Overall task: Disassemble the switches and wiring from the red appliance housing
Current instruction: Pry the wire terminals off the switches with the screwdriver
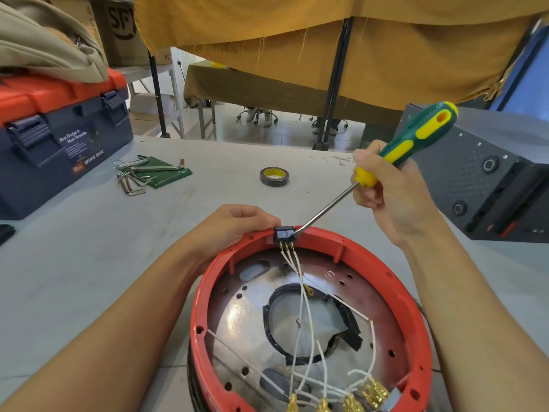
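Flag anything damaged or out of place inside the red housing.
The black tape lining the central hole of the metal plate is torn and peeling at its lower right. White wires lie loose across the plate, one ring terminal unattached. The black switch sits in the rim.

Left hand point(234, 224) curled — right hand point(386, 191) fisted, raised.

Two bare forearms come in from the lower corners of the frame, no sleeves showing, and the bare left hand point(234, 226) and bare right hand point(386, 197) carry no gloves, rings or watch.
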Demonstrator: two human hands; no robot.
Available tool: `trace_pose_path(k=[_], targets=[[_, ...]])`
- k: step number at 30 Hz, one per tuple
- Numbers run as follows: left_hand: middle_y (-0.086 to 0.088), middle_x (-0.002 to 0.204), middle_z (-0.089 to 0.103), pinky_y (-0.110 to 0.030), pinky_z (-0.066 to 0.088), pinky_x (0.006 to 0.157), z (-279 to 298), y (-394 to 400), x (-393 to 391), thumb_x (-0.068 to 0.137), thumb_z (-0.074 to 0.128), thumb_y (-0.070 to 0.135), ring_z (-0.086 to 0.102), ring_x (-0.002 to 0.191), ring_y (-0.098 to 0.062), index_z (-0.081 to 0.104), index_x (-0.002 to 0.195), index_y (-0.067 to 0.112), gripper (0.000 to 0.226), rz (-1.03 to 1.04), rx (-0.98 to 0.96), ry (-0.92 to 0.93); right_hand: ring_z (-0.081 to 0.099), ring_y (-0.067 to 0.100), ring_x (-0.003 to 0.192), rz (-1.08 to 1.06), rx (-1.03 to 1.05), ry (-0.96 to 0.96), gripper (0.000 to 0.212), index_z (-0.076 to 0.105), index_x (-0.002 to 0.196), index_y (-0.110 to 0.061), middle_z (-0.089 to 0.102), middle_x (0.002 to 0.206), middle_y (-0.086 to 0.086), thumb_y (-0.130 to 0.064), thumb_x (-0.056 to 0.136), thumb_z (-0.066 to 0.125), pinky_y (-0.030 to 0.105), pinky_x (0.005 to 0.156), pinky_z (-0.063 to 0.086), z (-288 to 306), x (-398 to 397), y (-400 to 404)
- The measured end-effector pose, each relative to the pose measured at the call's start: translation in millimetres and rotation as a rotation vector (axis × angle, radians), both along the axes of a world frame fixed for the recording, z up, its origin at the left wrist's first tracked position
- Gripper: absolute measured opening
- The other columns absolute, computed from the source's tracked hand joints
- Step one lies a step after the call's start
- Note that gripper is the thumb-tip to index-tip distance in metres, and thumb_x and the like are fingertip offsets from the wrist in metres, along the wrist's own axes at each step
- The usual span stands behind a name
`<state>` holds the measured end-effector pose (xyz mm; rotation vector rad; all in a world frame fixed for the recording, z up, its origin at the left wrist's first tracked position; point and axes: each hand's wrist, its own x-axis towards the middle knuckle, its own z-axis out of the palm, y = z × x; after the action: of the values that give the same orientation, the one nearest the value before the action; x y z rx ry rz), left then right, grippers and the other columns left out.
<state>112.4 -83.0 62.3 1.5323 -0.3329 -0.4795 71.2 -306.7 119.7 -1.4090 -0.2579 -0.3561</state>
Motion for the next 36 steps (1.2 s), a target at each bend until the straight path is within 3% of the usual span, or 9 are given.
trace_pose_path(k=[4, 7, 12, 14, 18, 22, 28, 33, 36], targets=[[0.002, 0.083, 0.073, -0.025, 0.053, 0.073, 14, 8, -5, 0.082, 0.070, 0.028, 0.065, 0.073, -0.013, 0.073, 0.086, 0.021, 0.009, 0.027, 0.306, -0.226, 0.029, 0.009, 0.040, -0.061, 0.036, 0.026, 0.033, 0.048, 0.055, -0.024, 0.035, 0.052, -0.004, -0.016, 0.082, 0.064, 0.017, 0.041, 0.022, -7, -11, -10], [0.012, 0.081, 0.071, -0.026, 0.052, 0.078, 21, 11, -14, 0.080, 0.073, 0.023, 0.067, 0.076, -0.014, 0.072, 0.089, 0.026, 0.010, -0.059, 0.434, -0.293, 0.028, 0.010, 0.038, -0.123, 0.108, 0.023, 0.033, 0.047, 0.053, -0.025, 0.034, 0.049, -0.006, -0.017, 0.080, 0.064, 0.015, 0.040, 0.023, -6, -22, -16], [-0.002, 0.098, 0.069, -0.028, 0.050, 0.084, 26, 7, -20, 0.084, 0.069, 0.012, 0.065, 0.087, -0.020, 0.071, 0.101, 0.023, 0.021, -0.022, 0.541, -0.434, 0.031, 0.009, 0.039, -0.219, 0.067, -0.038, 0.034, 0.049, 0.054, -0.026, 0.037, 0.048, -0.008, -0.016, 0.084, 0.061, 0.015, 0.041, 0.027, -7, -45, -11], [0.001, 0.101, 0.070, -0.022, 0.049, 0.084, 30, 5, -18, 0.084, 0.069, 0.013, 0.065, 0.088, -0.015, 0.071, 0.105, 0.023, 0.024, -0.066, 0.578, -0.485, 0.033, 0.007, 0.039, -0.269, 0.035, -0.070, 0.035, 0.049, 0.059, -0.024, 0.038, 0.048, -0.008, -0.010, 0.090, 0.058, 0.020, 0.041, 0.035, -10, -54, -5], [0.011, 0.096, 0.072, -0.021, 0.047, 0.088, 35, -8, -18, 0.085, 0.068, 0.009, 0.066, 0.088, -0.008, 0.072, 0.105, 0.023, 0.025, -0.177, 0.576, -0.518, 0.036, 0.006, 0.041, -0.349, -0.003, -0.097, 0.027, 0.053, 0.067, -0.017, 0.040, 0.047, -0.006, -0.008, 0.091, 0.060, 0.026, 0.047, 0.050, -18, -76, 1], [0.002, 0.106, 0.073, -0.032, 0.046, 0.100, 35, -16, -17, 0.086, 0.066, 0.008, 0.065, 0.103, -0.016, 0.071, 0.109, 0.020, 0.027, -0.297, 0.564, -0.519, 0.046, 0.009, 0.039, -0.416, -0.080, -0.122, 0.027, 0.051, 0.059, -0.023, 0.040, 0.044, -0.004, -0.022, 0.077, 0.070, 0.024, 0.050, 0.050, -28, -99, -4], [0.013, 0.107, 0.070, -0.021, 0.046, 0.096, 37, -9, -20, 0.092, 0.059, 0.013, 0.064, 0.101, -0.001, 0.066, 0.105, 0.035, 0.026, -0.285, 0.579, -0.608, 0.059, 0.013, 0.042, -0.451, -0.216, -0.153, 0.026, 0.046, 0.058, -0.023, 0.042, 0.043, -0.010, -0.022, 0.078, 0.063, 0.033, 0.057, 0.046, -25, -99, -4], [0.012, 0.106, 0.071, -0.020, 0.046, 0.096, 26, -8, -25, 0.094, 0.056, 0.011, 0.064, 0.100, -0.002, 0.071, 0.107, 0.027, 0.026, -0.200, 0.485, -0.574, 0.059, 0.012, 0.044, -0.432, -0.274, -0.187, 0.026, 0.047, 0.059, -0.027, 0.045, 0.045, -0.010, -0.023, 0.081, 0.061, 0.037, 0.058, 0.046, -25, -97, -3], [0.012, 0.105, 0.072, -0.011, 0.045, 0.090, 25, -7, -25, 0.093, 0.057, 0.009, 0.065, 0.097, 0.002, 0.072, 0.108, 0.024, 0.026, -0.199, 0.452, -0.556, 0.061, 0.017, 0.048, -0.444, -0.321, -0.208, 0.024, 0.047, 0.060, -0.031, 0.051, 0.045, -0.007, -0.034, 0.078, 0.062, 0.023, 0.058, 0.044, -29, -99, -3]])
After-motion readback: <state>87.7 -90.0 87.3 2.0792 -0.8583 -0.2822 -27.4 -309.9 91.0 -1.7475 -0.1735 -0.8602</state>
